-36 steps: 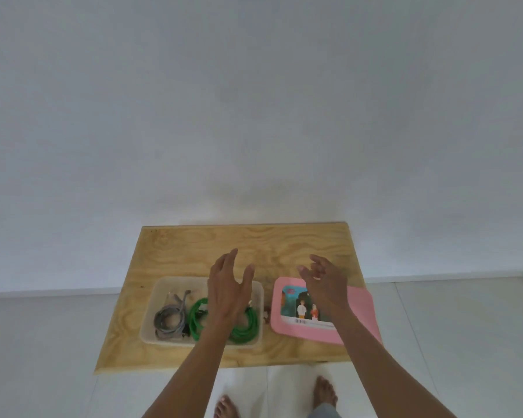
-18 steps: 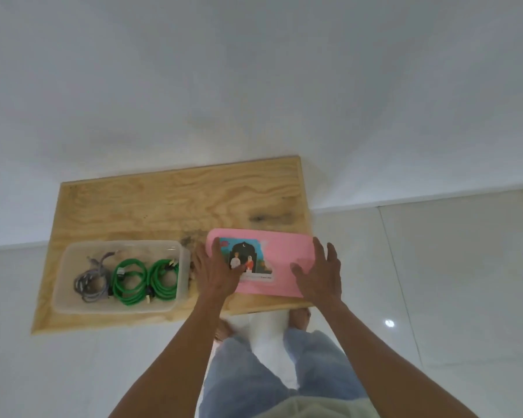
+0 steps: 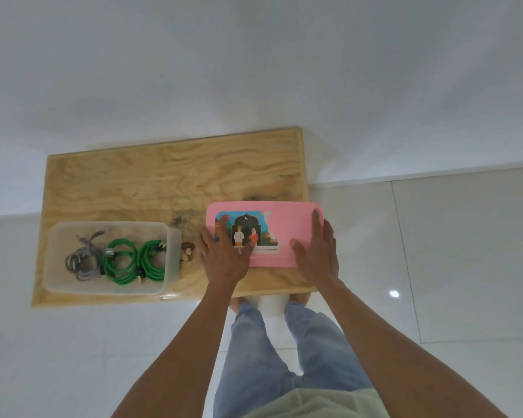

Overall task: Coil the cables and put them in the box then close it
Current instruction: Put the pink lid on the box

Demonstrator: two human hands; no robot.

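Observation:
A clear plastic box point(image 3: 56, 245) stands open on the left of the wooden table point(image 3: 163, 182). Inside lie a coiled grey cable point(image 3: 83, 260) and two coiled green cables point(image 3: 133, 260). The pink lid point(image 3: 287, 221) with a picture sticker lies flat on the table to the box's right. My left hand point(image 3: 224, 254) rests on the lid's left end with straight fingers. My right hand point(image 3: 317, 251) lies on the lid's right end, fingers straight along the edge.
A small brown object point(image 3: 187, 251) lies between the box and the lid. The table's near edge runs just below the hands. My legs in blue trousers point(image 3: 272, 351) stand on the white tiled floor point(image 3: 450, 267). A white wall is behind the table.
Both hands came down from above the box and table onto the pink lid. The view tilted downward and shifted, so the box now sits further left.

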